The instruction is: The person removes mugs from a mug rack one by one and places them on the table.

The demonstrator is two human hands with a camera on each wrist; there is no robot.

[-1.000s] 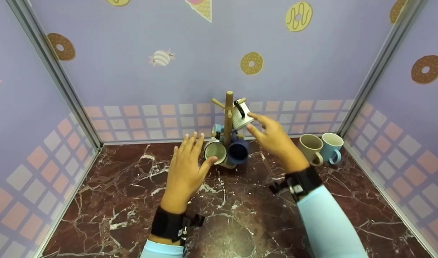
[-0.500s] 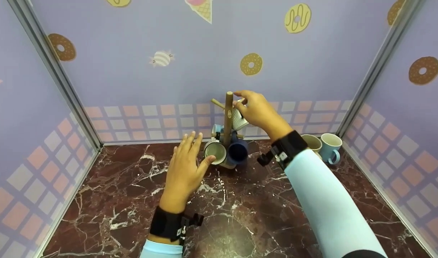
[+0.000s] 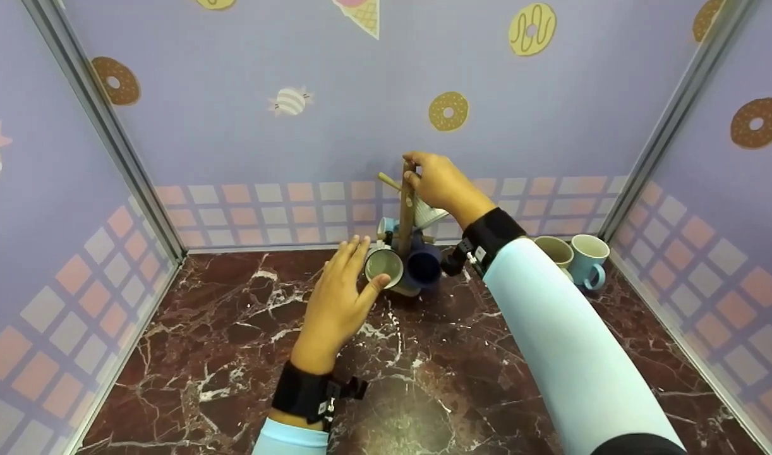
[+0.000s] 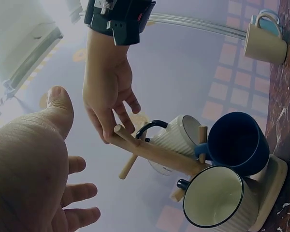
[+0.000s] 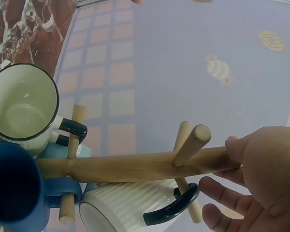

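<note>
My right hand [image 3: 446,186] grips the top of the wooden mug tree's post [image 5: 125,166] between thumb and fingers. From an upper peg hangs a ribbed white mug [image 5: 128,205] by its black handle, partly hidden behind that hand in the head view. Lower down hang a dark blue mug [image 4: 239,145] and a white mug with a dark rim [image 4: 215,198], both mouths facing me. A light blue mug [image 3: 386,225] shows a little behind the post. My left hand [image 3: 338,303] is held with fingers extended left of the white mug, apart from the tree in the left wrist view.
A beige mug [image 3: 555,251] and a light blue mug [image 3: 588,259] stand upright at the back right of the dark red marbled table [image 3: 234,354]. Patterned purple walls [image 3: 335,139] enclose the back and both sides.
My right hand has moved up and left, from beside the ribbed white mug to the top of the post, and has taken hold of it. The left hand has hardly moved.
</note>
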